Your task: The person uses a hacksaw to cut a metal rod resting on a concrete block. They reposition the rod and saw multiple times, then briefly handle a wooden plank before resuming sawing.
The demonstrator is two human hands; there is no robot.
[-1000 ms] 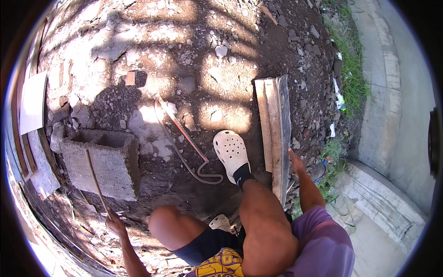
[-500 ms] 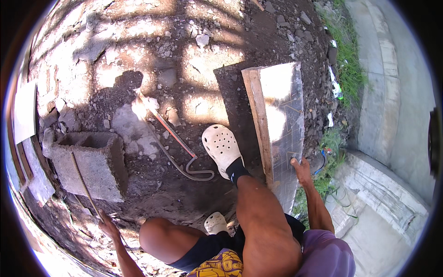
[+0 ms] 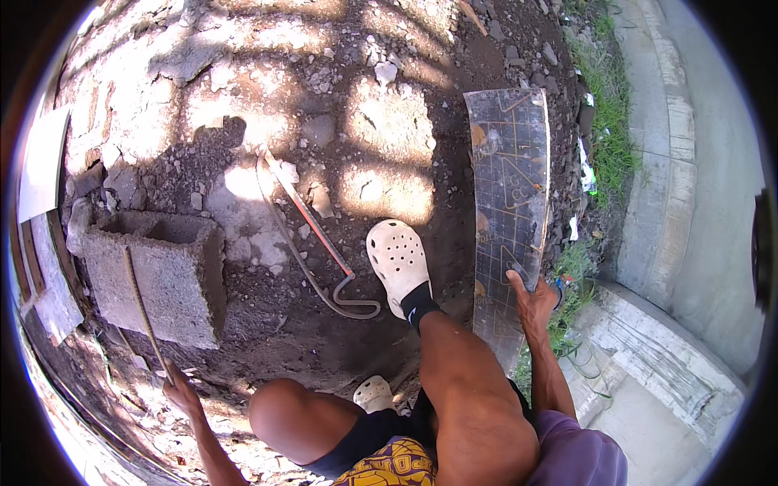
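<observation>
My left hand [image 3: 182,394] is closed around the lower end of a thin brown metal rod [image 3: 141,301]. The rod slants up across the face of a grey hollow concrete block [image 3: 154,279]. On the other side, my right hand [image 3: 535,306] grips the right edge of a long dark panel [image 3: 509,186], thumb on its face. That face carries printed lines in a grid and shapes. The panel stands beside my forward foot, which wears a cream clog [image 3: 399,257]. Where its lower end rests is hidden behind my leg.
A bent grey tube frame with a straight orange-red bar [image 3: 312,220], like a bow saw, lies between block and clog. Rubble and stones [image 3: 386,73] cover the dirt. Grass [image 3: 612,105] and a concrete kerb [image 3: 677,121] run along the right. Boards [image 3: 44,166] lie far left.
The panel has turned in my right hand: its wooden left side no longer shows, and its printed face does. My left hand has shifted slightly left, still holding the rod.
</observation>
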